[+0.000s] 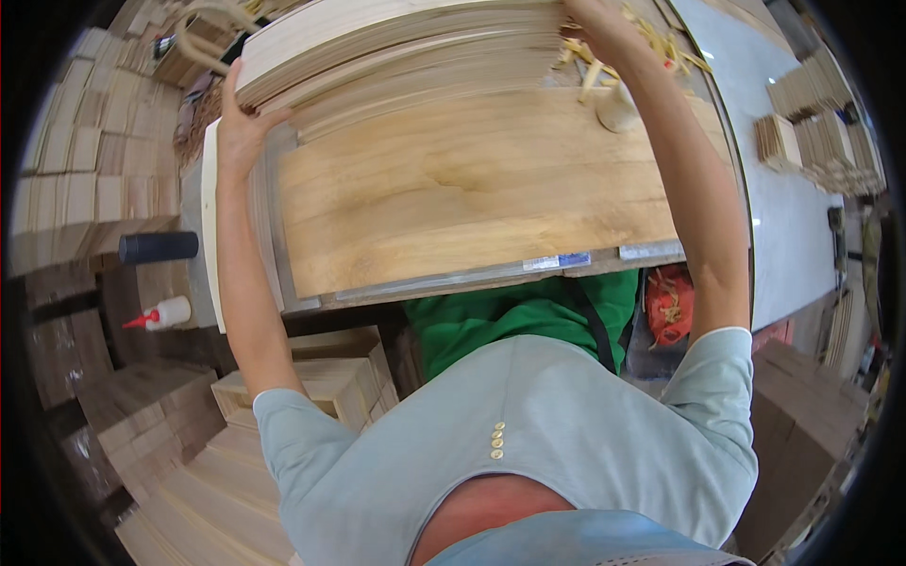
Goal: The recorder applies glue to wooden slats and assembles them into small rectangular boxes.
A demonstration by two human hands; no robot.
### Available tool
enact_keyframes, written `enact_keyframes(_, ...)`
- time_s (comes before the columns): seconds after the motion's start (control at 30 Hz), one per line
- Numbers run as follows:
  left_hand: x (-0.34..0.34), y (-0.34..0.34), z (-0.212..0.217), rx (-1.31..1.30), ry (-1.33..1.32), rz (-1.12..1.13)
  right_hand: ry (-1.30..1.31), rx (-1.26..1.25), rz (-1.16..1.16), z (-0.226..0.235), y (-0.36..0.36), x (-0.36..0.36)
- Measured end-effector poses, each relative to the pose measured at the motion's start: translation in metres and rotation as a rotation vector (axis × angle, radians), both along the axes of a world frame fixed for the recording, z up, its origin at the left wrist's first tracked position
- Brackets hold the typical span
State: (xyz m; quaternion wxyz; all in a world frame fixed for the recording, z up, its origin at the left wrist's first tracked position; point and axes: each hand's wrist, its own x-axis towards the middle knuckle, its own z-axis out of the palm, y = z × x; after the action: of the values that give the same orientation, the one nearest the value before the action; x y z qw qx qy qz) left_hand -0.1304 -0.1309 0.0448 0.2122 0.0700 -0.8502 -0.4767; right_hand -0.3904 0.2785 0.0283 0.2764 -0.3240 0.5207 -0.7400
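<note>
Cream boards (406,71), green cloth (514,313)

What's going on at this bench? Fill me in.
A person has both bare hands at a stack of thin wooden boards along the far side of the bench. The left hand is spread at its left end; the right hand, partly cut off by the picture's top edge, is at its right end. A wide wooden panel lies flat on the near side of the stack.

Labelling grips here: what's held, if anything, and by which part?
Left hand and right hand are at opposite ends of the stack of boards; whether they grip or merely steady it can't be told.
</note>
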Motion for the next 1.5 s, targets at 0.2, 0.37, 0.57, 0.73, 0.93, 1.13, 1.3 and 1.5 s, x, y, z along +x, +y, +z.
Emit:
enact_keyframes(0.2,-0.006,0.002,0.000,0.037,-0.035,0.028,0.156,0.683,-0.498,0.047,-0.032,0.042)
enact_keyframes(0.37,0.001,0.013,0.004,-0.006,-0.083,0.125,0.462,0.560,-0.630,0.031,-0.036,0.024)
enact_keyframes(0.57,0.047,0.037,-0.038,-0.046,0.130,0.477,0.680,0.213,-0.987,0.066,0.072,0.085)
enact_keyframes(0.73,0.088,0.104,-0.101,0.348,0.188,0.418,0.517,0.541,-0.907,-0.058,0.154,0.067)
enact_keyframes(0.93,0.113,0.184,-0.110,0.446,0.023,0.389,0.273,0.526,-0.642,-0.075,0.106,0.093)
enact_keyframes(1.13,0.143,0.226,-0.102,0.534,-0.154,0.391,0.265,0.585,-0.794,-0.071,0.101,0.101)
enact_keyframes(1.3,0.164,0.248,-0.102,0.529,-0.125,0.383,0.503,0.473,-0.691,-0.048,0.035,0.148)
enact_keyframes(1.5,0.146,0.281,-0.094,0.516,-0.191,0.176,0.451,0.602,-0.543,-0.078,-0.047,0.171)
